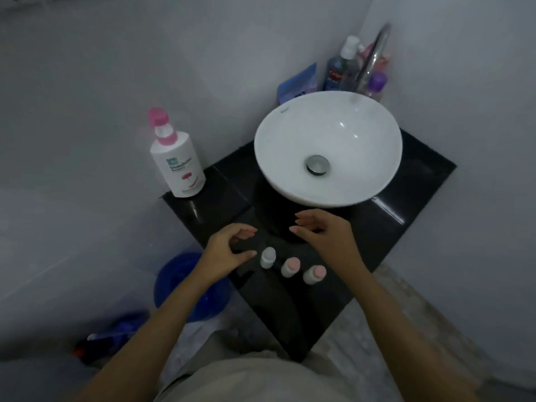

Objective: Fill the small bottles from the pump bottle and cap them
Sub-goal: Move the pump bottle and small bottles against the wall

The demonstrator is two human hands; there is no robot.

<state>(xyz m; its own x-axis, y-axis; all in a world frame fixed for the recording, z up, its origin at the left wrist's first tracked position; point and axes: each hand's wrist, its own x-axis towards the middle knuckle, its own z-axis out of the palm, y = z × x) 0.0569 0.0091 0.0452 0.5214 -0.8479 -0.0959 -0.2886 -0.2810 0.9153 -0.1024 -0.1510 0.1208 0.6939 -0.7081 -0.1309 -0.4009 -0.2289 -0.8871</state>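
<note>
At the far left corner of the black desk (377, 227) stands the pump bottle (178, 158), upright with its long axis vertical and its pink pump head on top; it looks heavy and smooth-sided, so it is best steadied around the body while the head is pressed. The left hand (229, 250) hovers over the desk's near edge, fingers (246, 235) loosely curled and spread, holding nothing. Just beside it three small bottles (290, 266) stand upright in a diagonal row, the left one pale on top, the other two pink on top. They look light and easily tipped, best pinched around the body. The right hand (324, 233) hangs above them, fingers parted and empty, below the white basin (327, 146).
</note>
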